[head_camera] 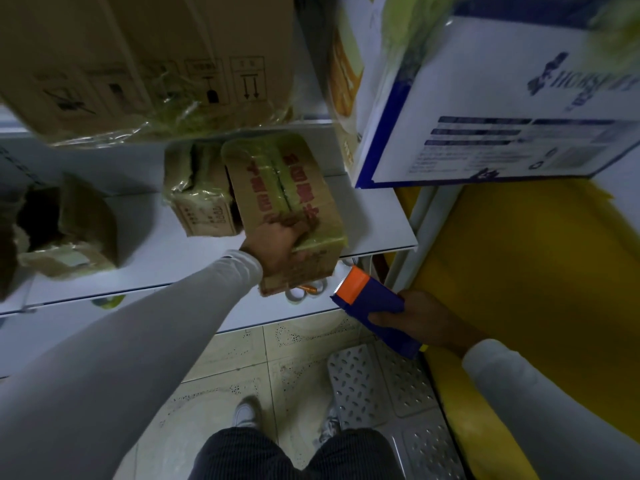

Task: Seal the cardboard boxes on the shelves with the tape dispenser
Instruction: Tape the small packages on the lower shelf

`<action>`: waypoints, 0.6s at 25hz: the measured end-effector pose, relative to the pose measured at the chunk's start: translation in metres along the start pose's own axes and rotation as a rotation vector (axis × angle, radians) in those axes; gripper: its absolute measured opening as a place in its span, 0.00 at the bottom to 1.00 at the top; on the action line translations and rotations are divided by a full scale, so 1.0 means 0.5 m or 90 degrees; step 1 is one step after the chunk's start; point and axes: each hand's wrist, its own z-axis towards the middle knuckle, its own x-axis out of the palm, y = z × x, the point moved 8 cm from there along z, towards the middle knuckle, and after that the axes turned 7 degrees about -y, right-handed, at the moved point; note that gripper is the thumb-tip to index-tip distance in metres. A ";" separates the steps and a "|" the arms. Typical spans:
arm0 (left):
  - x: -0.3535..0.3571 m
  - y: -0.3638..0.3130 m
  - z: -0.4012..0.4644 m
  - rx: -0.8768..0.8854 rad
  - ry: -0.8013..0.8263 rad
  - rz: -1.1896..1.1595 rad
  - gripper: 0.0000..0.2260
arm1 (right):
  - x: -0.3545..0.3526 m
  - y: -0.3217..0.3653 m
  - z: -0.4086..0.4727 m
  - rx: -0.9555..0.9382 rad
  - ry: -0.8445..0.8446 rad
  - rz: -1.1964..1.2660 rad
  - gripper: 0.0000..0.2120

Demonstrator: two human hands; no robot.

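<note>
A brown cardboard box with red print and yellowish tape along its top seam sits tilted on the white shelf, its near end past the shelf's front edge. My left hand grips that near end, fingers curled over the top. My right hand holds the blue tape dispenser with its orange head, low and to the right of the box, apart from it.
A smaller taped box stands behind the held one. An open, torn box sits at the left. A large brown box and a white-and-blue box are above. Tape rolls lie on the lower shelf. Yellow sheet right; metal step below.
</note>
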 end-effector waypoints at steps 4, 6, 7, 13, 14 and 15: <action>-0.003 0.025 -0.009 0.000 0.041 0.079 0.25 | 0.013 0.036 -0.008 -0.041 0.027 0.006 0.21; -0.020 0.029 -0.025 0.010 0.030 0.100 0.28 | 0.014 0.058 -0.008 -0.068 0.044 -0.001 0.24; -0.029 0.028 -0.036 0.012 0.020 0.083 0.29 | 0.013 0.070 -0.008 -0.078 0.049 -0.003 0.24; -0.102 0.001 -0.150 -0.009 -0.148 -0.096 0.17 | 0.020 0.142 -0.011 -0.121 0.086 -0.022 0.10; -0.100 -0.007 -0.173 -0.002 -0.151 -0.104 0.15 | 0.021 0.157 -0.011 -0.134 0.097 -0.032 0.09; -0.094 -0.011 -0.189 -0.014 -0.139 -0.129 0.15 | 0.022 0.171 -0.008 -0.147 0.105 -0.041 0.08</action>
